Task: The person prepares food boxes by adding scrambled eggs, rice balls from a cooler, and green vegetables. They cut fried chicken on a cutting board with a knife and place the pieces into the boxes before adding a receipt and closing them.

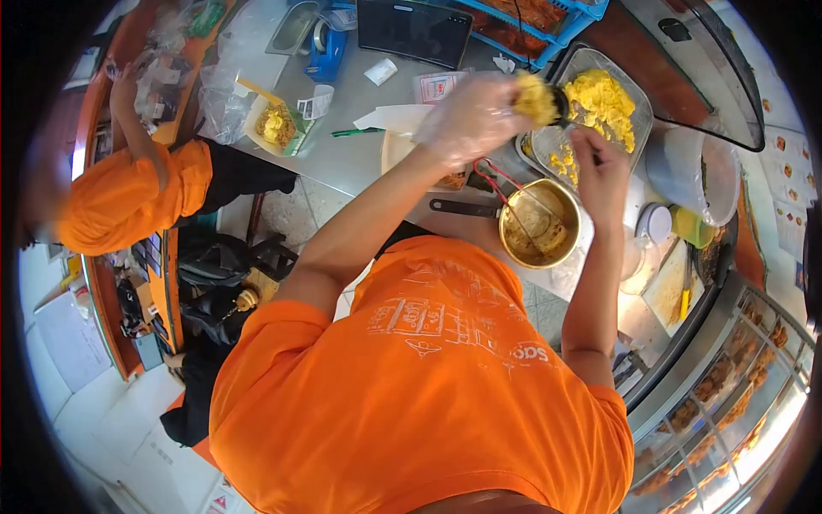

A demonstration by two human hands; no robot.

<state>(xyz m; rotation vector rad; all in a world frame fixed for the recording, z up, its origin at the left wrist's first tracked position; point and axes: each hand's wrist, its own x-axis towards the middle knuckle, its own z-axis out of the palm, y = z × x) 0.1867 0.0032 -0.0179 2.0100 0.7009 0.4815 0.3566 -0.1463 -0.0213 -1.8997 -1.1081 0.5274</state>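
Note:
My left hand point(475, 120), in a clear plastic glove, is closed against a clump of scrambled egg point(536, 99); some of its fingertips are hidden. Right against the clump is the black head of a spoon or ladle point(561, 106). My bare right hand point(601, 171) grips its handle, above the edge of a metal tray point(644, 104). In that tray lies more yellow scrambled egg point(603, 101), with loose bits near the front. Below my hands stands a gold-coloured pan point(568, 242) with a utensil resting in it.
A food box point(295, 135) with egg on top sits left, near a tablet point(413, 34) and blue tape dispenser point(326, 53). To the right are a clear tub point(715, 176), a yellow-handled knife point(685, 295) and a fried-food display case point(728, 403). Another person point(137, 197) works at far left.

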